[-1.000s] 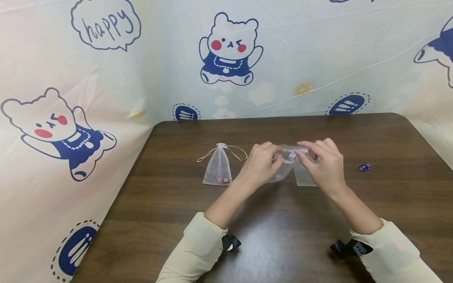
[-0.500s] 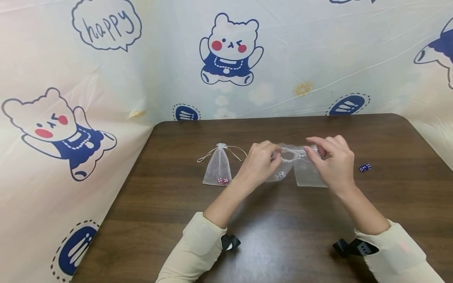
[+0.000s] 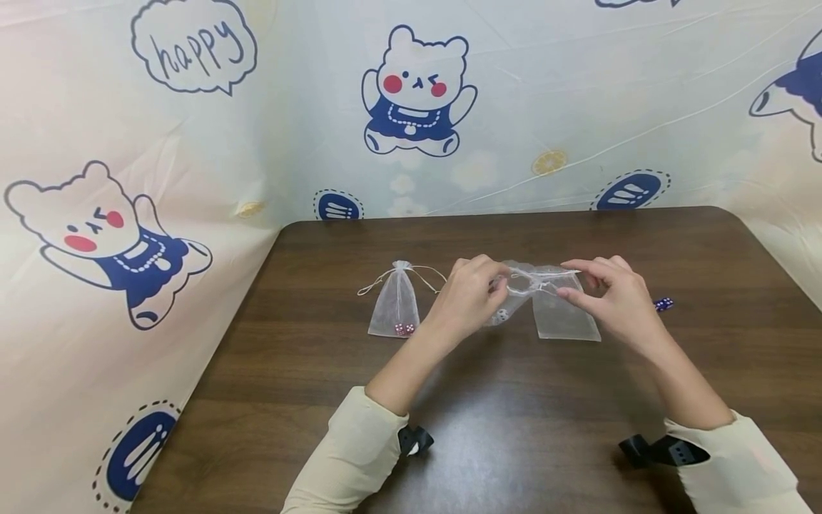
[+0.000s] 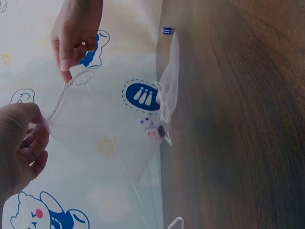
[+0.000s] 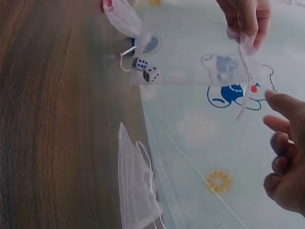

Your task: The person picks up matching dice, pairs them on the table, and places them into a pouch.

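Observation:
My left hand (image 3: 469,296) pinches the top edge of a sheer white drawstring bag (image 4: 109,138), which hangs just above the table. White dice (image 5: 145,70) lie in its lower end. My right hand (image 3: 610,296) is at the bag's right side, thumb and index finger spread apart. Close to its fingertips is the bag's white drawstring (image 5: 246,90); whether they touch it I cannot tell. Beneath and right of the held bag, a second sheer bag (image 3: 565,318) lies flat. Blue dice (image 3: 663,305) sit beyond the right hand, partly hidden by it.
A tied sheer bag (image 3: 393,303) with red dice (image 3: 404,329) inside lies left of my left hand, its cord loops spread sideways. The brown wooden table (image 3: 308,400) ends at a printed cloth backdrop (image 3: 501,93) behind and at the left.
My right hand has moved right, away from the bag's mouth, and its thumb and index finger have parted. More of the flat bag shows. The left hand has stayed nearly still.

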Demonstrator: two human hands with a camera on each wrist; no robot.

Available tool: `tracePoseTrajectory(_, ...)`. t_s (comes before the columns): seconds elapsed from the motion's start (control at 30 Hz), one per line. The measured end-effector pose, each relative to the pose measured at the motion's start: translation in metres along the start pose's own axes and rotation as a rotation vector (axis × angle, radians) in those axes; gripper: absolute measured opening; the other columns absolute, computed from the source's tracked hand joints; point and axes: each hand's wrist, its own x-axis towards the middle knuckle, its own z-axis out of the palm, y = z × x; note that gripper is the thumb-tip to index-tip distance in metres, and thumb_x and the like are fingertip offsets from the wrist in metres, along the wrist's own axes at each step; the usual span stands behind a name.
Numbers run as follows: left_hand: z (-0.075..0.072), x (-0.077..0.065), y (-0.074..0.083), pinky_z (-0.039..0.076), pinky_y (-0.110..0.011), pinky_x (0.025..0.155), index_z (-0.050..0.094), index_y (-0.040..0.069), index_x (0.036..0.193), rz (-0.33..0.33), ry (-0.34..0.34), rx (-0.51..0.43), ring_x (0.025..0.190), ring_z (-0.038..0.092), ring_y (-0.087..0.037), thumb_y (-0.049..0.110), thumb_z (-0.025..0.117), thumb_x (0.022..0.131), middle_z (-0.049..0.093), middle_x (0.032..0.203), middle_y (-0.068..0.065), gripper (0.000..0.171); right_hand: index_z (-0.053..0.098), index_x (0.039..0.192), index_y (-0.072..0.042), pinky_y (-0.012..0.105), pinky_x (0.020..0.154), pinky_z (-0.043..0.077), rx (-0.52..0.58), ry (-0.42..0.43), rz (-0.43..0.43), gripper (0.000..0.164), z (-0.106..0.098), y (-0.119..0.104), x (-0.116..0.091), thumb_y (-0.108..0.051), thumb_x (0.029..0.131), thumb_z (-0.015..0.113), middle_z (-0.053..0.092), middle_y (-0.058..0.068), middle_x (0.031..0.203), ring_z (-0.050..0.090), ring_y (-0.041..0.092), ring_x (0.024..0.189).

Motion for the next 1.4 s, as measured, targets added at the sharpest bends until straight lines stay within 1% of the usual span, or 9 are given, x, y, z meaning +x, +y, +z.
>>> tracePoseTrajectory(0.13,0.000,0.000,0.001,0.040,-0.027,0.081,0.069,0.006,0.090,0.012,-0.001,-0.007,0.071,0.053,-0.009,0.003,0.059,0.082,0.064,0.081,0.001,0.013,0.066,0.109,-0.007,0.028,0.057,0.029,0.003,-0.095,-0.044,0.037,0.002,0.003,-0.001,-0.017,0.075,0.077,0.043,0.001,0.071,0.033,0.015,0.073)
tracePoseTrajectory(0.23,0.000,0.000,0.001,0.040,-0.027,0.082,0.069,0.005,0.090,0.035,-0.003,-0.017,0.072,0.054,-0.009,0.003,0.060,0.082,0.064,0.082,0.000,0.012,0.069,0.104,-0.007,0.027,0.057,0.030,0.014,-0.102,-0.087,0.032,0.005,0.003,-0.001,-0.012,0.074,0.077,0.042,-0.002,0.071,0.034,0.014,0.073)
tracePoseTrajectory(0.5,0.001,-0.001,-0.002,0.039,-0.027,0.081,0.068,0.004,0.094,0.098,-0.017,-0.050,0.073,0.052,-0.009,0.006,0.061,0.083,0.062,0.082,0.000,0.014,0.072,0.082,-0.008,0.024,0.056,0.030,0.009,-0.037,-0.125,0.010,0.009,0.003,-0.001,-0.004,0.073,0.076,0.047,-0.006,0.069,0.036,0.013,0.072)
tracePoseTrajectory(0.73,-0.002,-0.002,-0.003,0.037,-0.028,0.084,0.067,0.007,0.103,0.067,-0.146,-0.102,0.077,0.050,-0.010,0.024,0.067,0.085,0.058,0.083,0.002,0.025,0.072,0.079,-0.009,0.021,0.060,0.033,-0.007,0.030,-0.120,0.011,0.003,0.005,-0.001,-0.002,0.073,0.076,0.048,-0.006,0.068,0.038,0.012,0.072)
tracePoseTrajectory(0.83,-0.002,-0.001,-0.003,0.037,-0.029,0.085,0.065,0.005,0.107,0.061,-0.191,-0.093,0.078,0.050,-0.011,0.020,0.065,0.085,0.058,0.086,0.001,0.026,0.072,0.079,-0.008,0.020,0.060,0.032,-0.012,0.057,-0.120,0.011,0.002,0.006,-0.001,-0.001,0.072,0.076,0.049,-0.006,0.067,0.038,0.011,0.072)
tracePoseTrajectory(0.93,-0.001,0.000,-0.003,0.037,-0.029,0.086,0.065,0.005,0.108,0.067,-0.204,-0.081,0.083,0.052,-0.011,0.013,0.061,0.087,0.061,0.091,0.000,0.023,0.072,0.079,-0.008,0.019,0.060,0.030,-0.011,0.069,-0.102,0.009,0.000,0.006,-0.001,-0.001,0.073,0.075,0.051,-0.004,0.067,0.037,0.010,0.071)
tracePoseTrajectory(1.07,0.001,0.000,-0.003,0.040,-0.029,0.085,0.066,0.005,0.108,0.050,-0.171,-0.066,0.087,0.058,-0.012,0.007,0.056,0.091,0.065,0.095,-0.002,0.020,0.073,0.080,-0.007,0.019,0.060,0.029,-0.018,0.081,-0.066,0.007,-0.001,0.006,-0.001,-0.003,0.075,0.074,0.052,-0.003,0.067,0.036,0.008,0.071)
tracePoseTrajectory(1.27,0.001,-0.001,-0.001,0.047,-0.029,0.077,0.064,0.004,0.112,-0.126,-0.080,-0.050,0.081,0.064,-0.017,0.009,0.060,0.089,0.069,0.092,-0.004,0.024,0.072,0.081,-0.005,0.021,0.060,0.027,-0.019,0.125,-0.034,0.005,-0.002,0.006,-0.001,-0.003,0.076,0.073,0.052,-0.001,0.067,0.036,0.009,0.071)
tracePoseTrajectory(1.4,0.002,-0.002,-0.001,0.048,-0.030,0.073,0.067,0.003,0.103,-0.153,-0.030,-0.029,0.078,0.064,-0.017,0.009,0.062,0.088,0.070,0.087,-0.004,0.017,0.072,0.081,-0.004,0.021,0.060,0.027,-0.013,0.152,-0.023,0.005,-0.001,0.006,-0.001,-0.003,0.076,0.073,0.053,0.001,0.066,0.036,0.009,0.071)
